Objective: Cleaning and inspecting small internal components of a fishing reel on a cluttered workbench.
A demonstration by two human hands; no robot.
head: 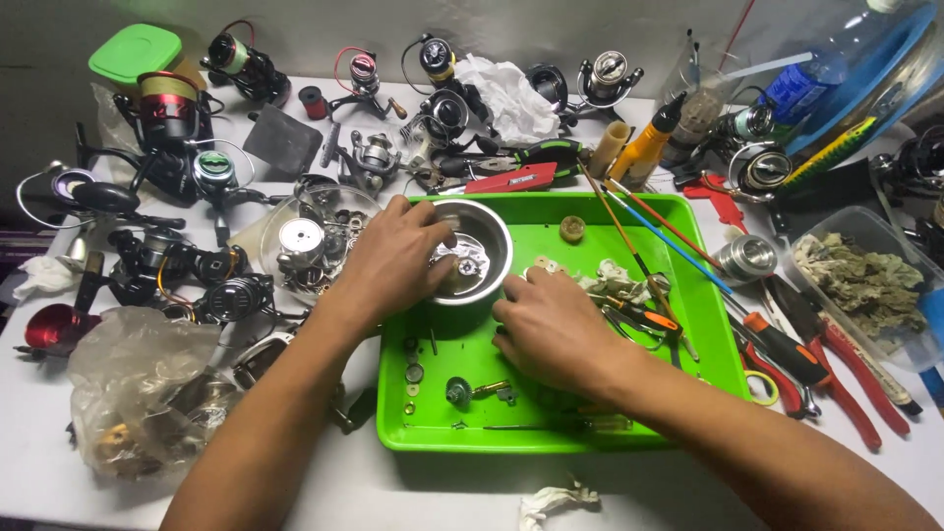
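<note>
Left hand [388, 264] in upright steel bowl [495, 258], right hand [551, 329] beside

The round polished steel bowl [474, 252] shone like a mirror, its metal smooth and glossy. The bright green plastic tray [551, 413] had a slick, slightly reflective finish. The clear glossy plastic dish [278, 211] held small dull metal parts. The crumpled translucent plastic bag [138, 379] looked wrinkled and hazy. The crumpled white paper tissue [508, 95] was matt and soft. The red-handled pliers [865, 383] had smooth, rubbery grips. The white worktop [433, 492] looked matt and smooth.
</note>
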